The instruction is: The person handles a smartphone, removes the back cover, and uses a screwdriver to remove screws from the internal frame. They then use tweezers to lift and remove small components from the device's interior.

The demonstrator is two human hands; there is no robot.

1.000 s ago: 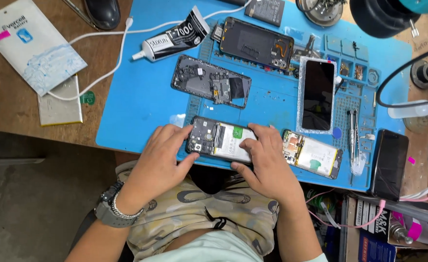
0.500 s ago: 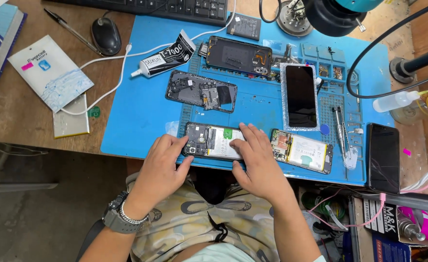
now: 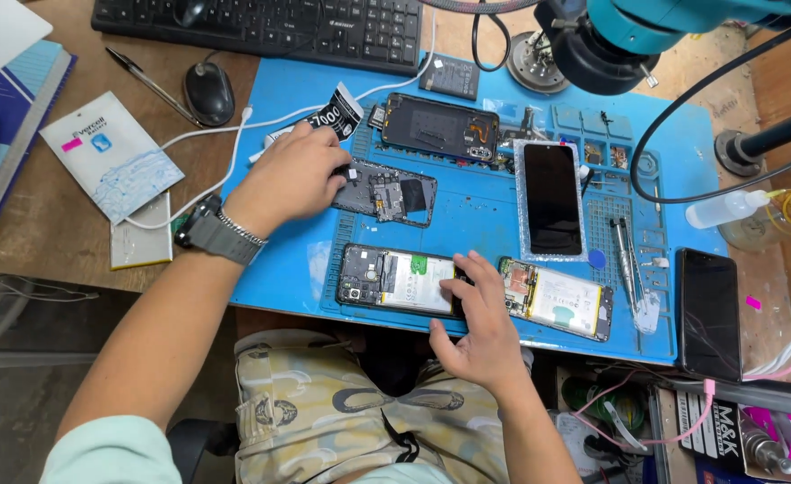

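Right hand (image 3: 476, 327): fingertips are pressed flat on the right end of an opened phone (image 3: 400, 280) with its back off, a white battery showing; nothing is clasped, the fingers lie spread. The phone's right edge is hidden under those fingers.

Left hand (image 3: 290, 179): fingers are curled onto the left end of a dark inner phone frame (image 3: 386, 193), which lies at 12 o'clock from the opened phone. Whether the frame is pinched or only touched cannot be told, since the fingertips are covered by the knuckles. A grey wristwatch (image 3: 206, 229) is worn on that wrist.

Both pieces are laid on a blue work mat (image 3: 467, 220). At 3 o'clock from the opened phone, just beside the right hand, a second opened phone (image 3: 557, 298) is seen. At 1 o'clock a phone with a dark screen (image 3: 551, 197) lies face up. At 12 o'clock from the frame another open back housing (image 3: 438, 125) is set. A glue tube (image 3: 328, 116) is partly hidden behind the left hand.

Off the mat at 3 o'clock, a black phone (image 3: 707, 314) lies on the wood. At 12 o'clock a keyboard (image 3: 324, 31) is cut off by the top edge, as is the teal microscope head (image 3: 646, 31). Small parts in the mat's tray pockets are too small to make out.
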